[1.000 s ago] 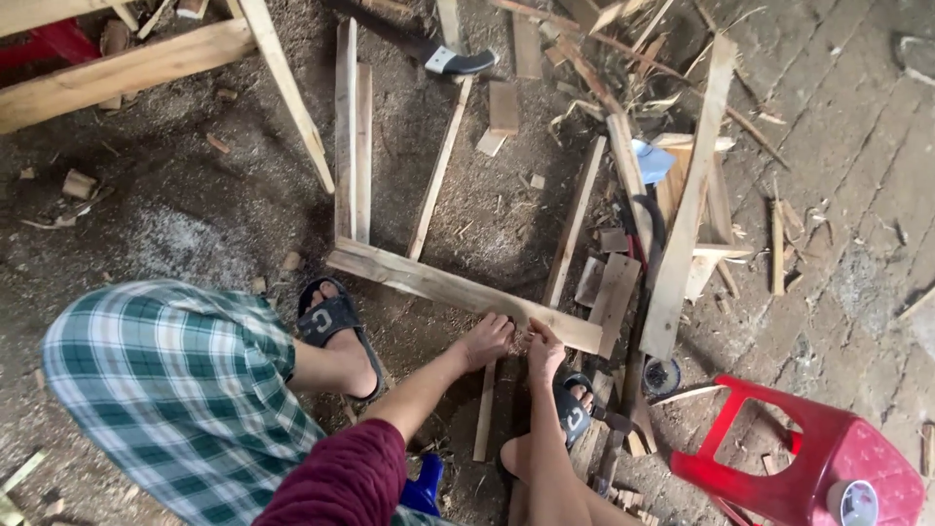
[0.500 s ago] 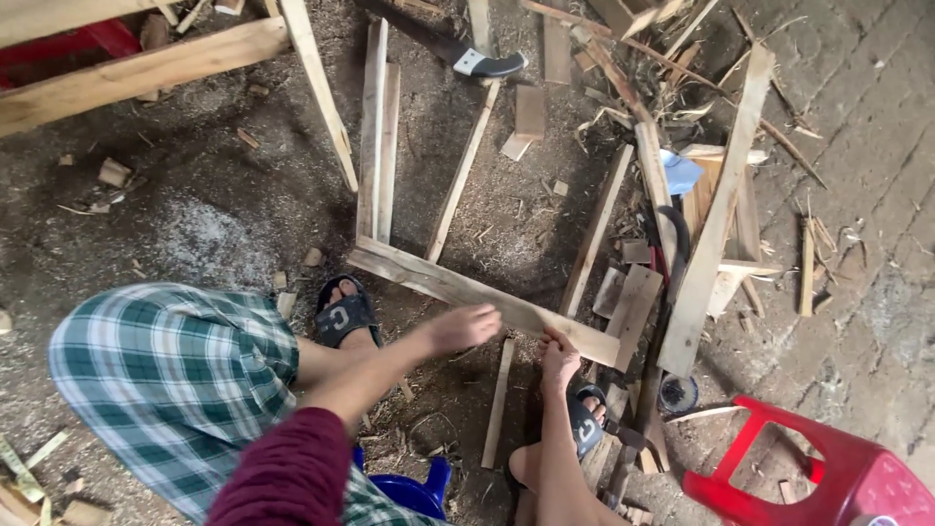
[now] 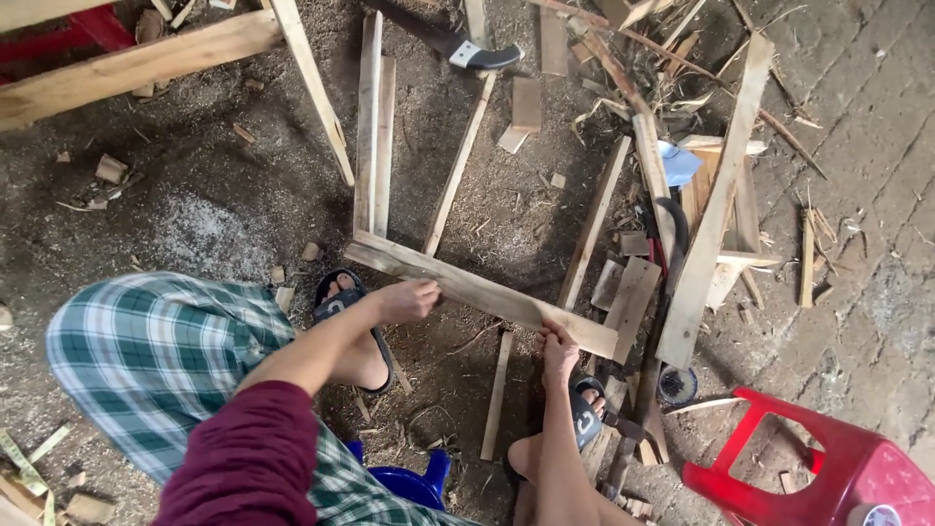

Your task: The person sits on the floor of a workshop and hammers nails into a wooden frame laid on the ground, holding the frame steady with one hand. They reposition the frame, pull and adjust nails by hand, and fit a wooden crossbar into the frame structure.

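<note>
A: While the left hand [image 3: 407, 299] is being closed over the near edge of a slanted wooden plank [image 3: 482, 292] on the sawdust floor [image 3: 195, 214], what is being held further right?

B: The same plank is being pinched near its other end by the right hand [image 3: 558, 348]. Upright slats [image 3: 373, 127] are being met at its left end; no nails or fastening can be seen.

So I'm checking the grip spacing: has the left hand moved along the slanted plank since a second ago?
Yes. The left hand has slid leftward along the plank, away from the right hand near the plank's right end.
</note>
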